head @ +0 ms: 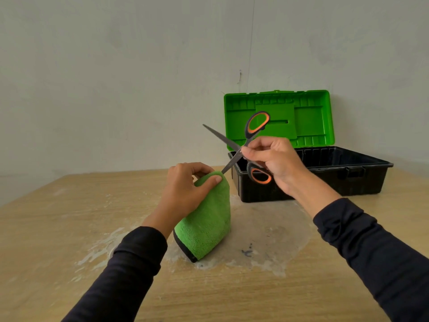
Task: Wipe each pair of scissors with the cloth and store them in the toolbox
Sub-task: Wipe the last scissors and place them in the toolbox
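From my remote seat I look down on two bare hands working above a pale wooden desk (58,228). My right hand (276,163) holds a pair of scissors (234,149) in the air near the pivot, its fingers (251,155) curled round the crossing of the blades and handles. The blades stand spread wide apart: one dark blade points up and to the left, the other slants down toward the cloth (206,219). One orange-and-grey handle loop rises above the hand, in front of the box lid; the other shows just below the fingers.

My left hand (185,191) grips the green cloth, thumb pressed on its folded top, the other fingers curled behind it. The cloth hangs down from the hand; I cannot tell whether its black-edged lower corner touches the desk. The tip of the lower blade sits at the cloth's top fold, right by my thumb.

Behind the scissors, on the right of the desk, the toolbox (325,177) stands open, its black tub facing me and its green lid (308,117) upright against the pale wall (116,77). Whitish smears mark the desk under the hands. Dark sleeves (383,252) cover both forearms.
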Motion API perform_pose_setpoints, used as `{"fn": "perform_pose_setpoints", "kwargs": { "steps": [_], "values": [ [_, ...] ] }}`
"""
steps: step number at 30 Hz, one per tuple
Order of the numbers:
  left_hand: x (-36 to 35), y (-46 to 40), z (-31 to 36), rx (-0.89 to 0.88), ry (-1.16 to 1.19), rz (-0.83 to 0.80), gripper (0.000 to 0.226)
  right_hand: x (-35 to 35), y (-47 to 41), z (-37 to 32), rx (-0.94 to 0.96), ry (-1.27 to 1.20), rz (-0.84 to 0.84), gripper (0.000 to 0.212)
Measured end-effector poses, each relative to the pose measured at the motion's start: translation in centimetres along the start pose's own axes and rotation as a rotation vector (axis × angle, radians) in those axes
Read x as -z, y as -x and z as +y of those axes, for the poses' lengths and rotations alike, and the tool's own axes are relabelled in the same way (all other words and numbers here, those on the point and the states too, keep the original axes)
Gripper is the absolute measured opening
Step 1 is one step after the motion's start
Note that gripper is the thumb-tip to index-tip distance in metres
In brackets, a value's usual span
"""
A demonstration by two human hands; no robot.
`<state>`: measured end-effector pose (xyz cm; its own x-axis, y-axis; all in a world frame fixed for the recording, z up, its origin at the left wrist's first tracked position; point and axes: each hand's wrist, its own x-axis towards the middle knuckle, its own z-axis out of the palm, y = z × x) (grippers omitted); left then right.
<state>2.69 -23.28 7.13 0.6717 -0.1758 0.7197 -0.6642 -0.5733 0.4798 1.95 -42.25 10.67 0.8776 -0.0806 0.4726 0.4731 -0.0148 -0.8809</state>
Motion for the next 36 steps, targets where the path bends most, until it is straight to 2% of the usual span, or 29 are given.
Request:
{"fn": "perform_pose_setpoints", "kwargs": {
  "steps": [5, 9, 13, 17, 24, 29, 36],
  "values": [
    [0.4, -0.1, -0.7, 0.029, 0.076, 0.092, 0.009, 2.6, -0.8, -0.9, 0.214, 0.326, 0.109, 0.016],
    [0.6, -0.3, -0.7, 0.045, 0.144, 0.158, 0.008, 2.9, -0.8, -1.0, 0.308, 0.73, 0.015, 0.008],
    [0.6, -0.4, -1.0, 0.059, 0.159, 0.205, 0.008, 2.7, -0.7, -0.5, 0.303, 0.923, -0.06, 0.015],
    [0.4, -0.3, -1.3, 0.097, 0.153, 0.199, 0.008, 2.5, -0.5, -0.3, 0.328, 0.97, -0.162, 0.009],
    [-0.4, -0.2, -0.4, 0.096, 0.17, 0.029, 0.016, 0.9, 0.1, -0.5, 0.454, 0.956, -0.323, 0.005],
    [-0.8, 0.0, -0.3, 0.129, 0.185, -0.038, 0.015, -0.3, 0.3, 0.2, 0.455, 0.933, -0.282, 0.004],
    [-1.1, 0.3, 0.2, 0.13, 0.162, 0.047, 0.014, -1.6, 0.9, 0.6, 0.462, 0.933, -0.19, 0.004]
  ]
}}
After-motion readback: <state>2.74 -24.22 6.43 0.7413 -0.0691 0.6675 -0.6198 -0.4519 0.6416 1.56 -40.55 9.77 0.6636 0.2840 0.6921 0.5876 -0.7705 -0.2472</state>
